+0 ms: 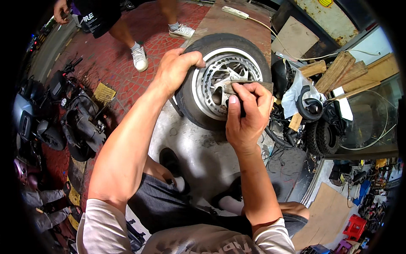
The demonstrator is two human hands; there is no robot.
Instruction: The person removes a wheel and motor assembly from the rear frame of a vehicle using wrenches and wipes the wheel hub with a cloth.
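Note:
A small scooter-type wheel lies tilted in front of me: a black tyre [196, 114] around a silver rim, with a slotted brake disc [210, 73] at its middle. My left hand [177, 70] is closed over the tyre's left edge, thumb on the rim side and fingers mostly hidden behind the rubber. Over the right part of the disc, my right hand [251, 112] pinches a flat, dull grey-brown strip [263, 85] between thumb and fingers. The strip lies across the disc near the hub; its exact kind does not show.
A worn board [220, 23] extends behind the wheel, carrying a white power strip [235, 12]. Scrap wood [338, 72], small tyres [326, 137] and cables crowd the right. Scooters [82, 122] stand left. Another person's white shoe [139, 58] is on the red paving; a red stool [354, 227] sits lower right.

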